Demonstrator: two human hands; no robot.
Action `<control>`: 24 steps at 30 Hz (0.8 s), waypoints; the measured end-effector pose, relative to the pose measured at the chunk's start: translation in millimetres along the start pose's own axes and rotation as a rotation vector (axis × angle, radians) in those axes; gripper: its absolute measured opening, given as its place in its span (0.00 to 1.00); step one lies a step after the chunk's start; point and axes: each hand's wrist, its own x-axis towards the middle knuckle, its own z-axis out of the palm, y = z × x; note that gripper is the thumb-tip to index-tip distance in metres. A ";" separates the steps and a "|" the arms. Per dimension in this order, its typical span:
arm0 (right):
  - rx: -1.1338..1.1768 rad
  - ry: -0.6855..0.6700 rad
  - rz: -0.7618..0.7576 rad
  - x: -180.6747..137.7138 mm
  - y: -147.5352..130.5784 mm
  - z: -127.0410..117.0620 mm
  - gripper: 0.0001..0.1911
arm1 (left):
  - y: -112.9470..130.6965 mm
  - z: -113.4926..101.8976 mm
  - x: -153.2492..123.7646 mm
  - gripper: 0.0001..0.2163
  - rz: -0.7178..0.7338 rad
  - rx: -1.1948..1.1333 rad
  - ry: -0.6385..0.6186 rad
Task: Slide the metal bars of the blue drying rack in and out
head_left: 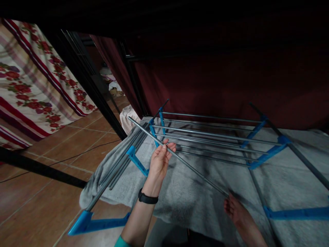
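Note:
A thin grey metal rod [191, 167] runs slantwise across the middle of the view, its far end up and to the left. My left hand [161, 156], with a black band on the wrist, pinches it between thumb and fingers. The near end sits in the closed fingers of my right hand [235, 209], lower right. Behind the rod lies a rack frame of grey tubes with blue plastic brackets [267, 156], several crossbars [205, 130] fitted between its two sides. Another blue bracket [137, 161] is just left of my left wrist.
Several loose rods [120, 166] lie side by side on the grey blanket [185, 202]. Black metal posts [95, 85] stand at the left, beside a floral cloth [31, 89]. A maroon curtain [218, 85] hangs behind. A cable [77, 152] crosses the tiled floor [51, 192].

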 end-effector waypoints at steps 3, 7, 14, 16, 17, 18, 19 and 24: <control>-0.071 0.013 -0.054 0.1 5.4 3.0 0.26 | -2.0 -1.0 -0.1 0.16 -0.011 -0.027 -0.007; -0.158 0.013 -0.052 -9.5 4.7 12.4 0.33 | -6.2 -2.3 -0.8 0.17 -0.033 -0.036 -0.029; -0.181 -0.107 -0.062 -36.7 1.4 30.0 0.33 | -14.6 -6.9 -1.0 0.19 -0.046 -0.023 -0.031; -0.151 -0.120 -0.090 -43.1 4.3 33.1 0.32 | -15.9 -7.4 -1.1 0.19 -0.047 -0.019 -0.033; -0.134 -0.130 -0.107 -45.8 5.4 34.4 0.31 | -16.4 -7.4 -1.2 0.18 -0.048 -0.017 -0.034; -0.123 -0.148 -0.120 -48.1 6.1 35.8 0.30 | -16.9 -7.3 -1.4 0.18 -0.049 -0.016 -0.036; -0.121 -0.172 -0.127 -50.2 6.3 37.1 0.29 | -17.4 -7.2 -1.7 0.18 -0.050 -0.015 -0.037; -0.189 -0.263 -0.206 -57.7 3.8 42.8 0.29 | -20.9 -6.8 -3.0 0.18 -0.052 -0.004 -0.036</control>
